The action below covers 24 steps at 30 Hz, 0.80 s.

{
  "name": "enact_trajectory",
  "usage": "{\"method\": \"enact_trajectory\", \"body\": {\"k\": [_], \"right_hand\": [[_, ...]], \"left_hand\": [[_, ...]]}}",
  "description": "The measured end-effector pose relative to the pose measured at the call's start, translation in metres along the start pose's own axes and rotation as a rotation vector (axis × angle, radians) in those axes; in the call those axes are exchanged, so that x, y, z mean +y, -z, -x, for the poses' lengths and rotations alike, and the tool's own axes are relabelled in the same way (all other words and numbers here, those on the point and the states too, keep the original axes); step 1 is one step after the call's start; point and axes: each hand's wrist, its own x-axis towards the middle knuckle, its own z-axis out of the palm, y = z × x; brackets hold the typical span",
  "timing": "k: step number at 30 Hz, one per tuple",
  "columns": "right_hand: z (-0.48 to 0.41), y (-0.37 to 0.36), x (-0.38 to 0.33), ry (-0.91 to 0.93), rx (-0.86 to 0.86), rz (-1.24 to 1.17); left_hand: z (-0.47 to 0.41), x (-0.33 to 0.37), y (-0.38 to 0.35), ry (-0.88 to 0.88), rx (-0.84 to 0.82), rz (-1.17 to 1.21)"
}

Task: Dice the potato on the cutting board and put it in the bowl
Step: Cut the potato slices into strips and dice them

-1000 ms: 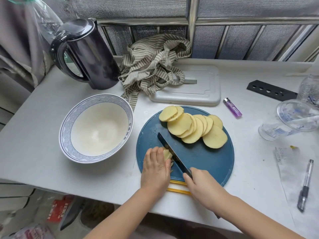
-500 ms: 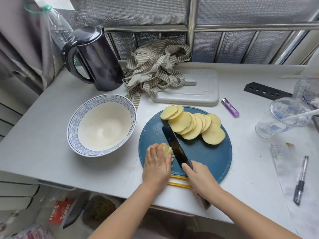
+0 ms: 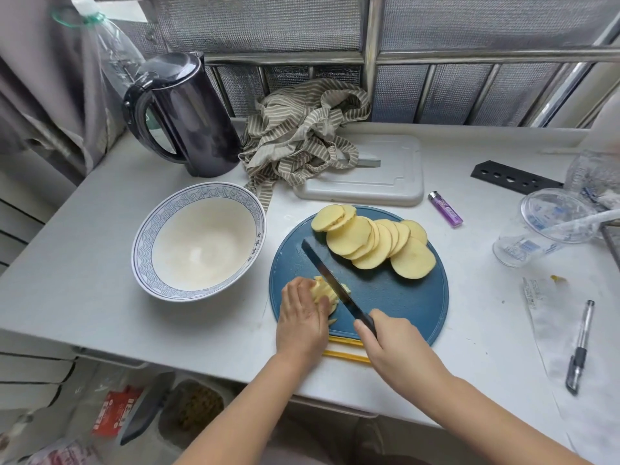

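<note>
A white counter [image 3: 84, 280] is occupied at its left by a patterned bowl [image 3: 146, 226], with a blue cutting board [image 3: 396, 297] just beside it. At the board's near left edge a potato stack [image 3: 323, 290] is pinned under the curled left hand [image 3: 302, 317]. A knife [image 3: 330, 280], gripped by the right hand [image 3: 396, 347], is set against the stack's right side. Fanned potato slices [image 3: 375, 241] are spread behind the blade.

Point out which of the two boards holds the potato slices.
The round blue board, in front, under the potato slices; the white rectangular board behind it carries striped cloth instead.
</note>
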Motion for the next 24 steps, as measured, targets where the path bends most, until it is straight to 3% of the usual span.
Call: {"method": "enact_trajectory", "body": {"k": [7,13,24], "right_hand": [[0.000,-0.005,0.002,-0.026,-0.030,0.092],[-0.008,0.001,0.006,-0.067,-0.086,-0.096],[-0.006,-0.014,0.006,-0.077,-0.107,-0.047]], "left_hand": [[-0.001,0.002,0.000,0.012,-0.008,-0.024],[-0.002,0.004,0.000,-0.001,-0.006,-0.049],[-0.002,0.001,-0.005,-0.035,0.022,-0.122]]}}
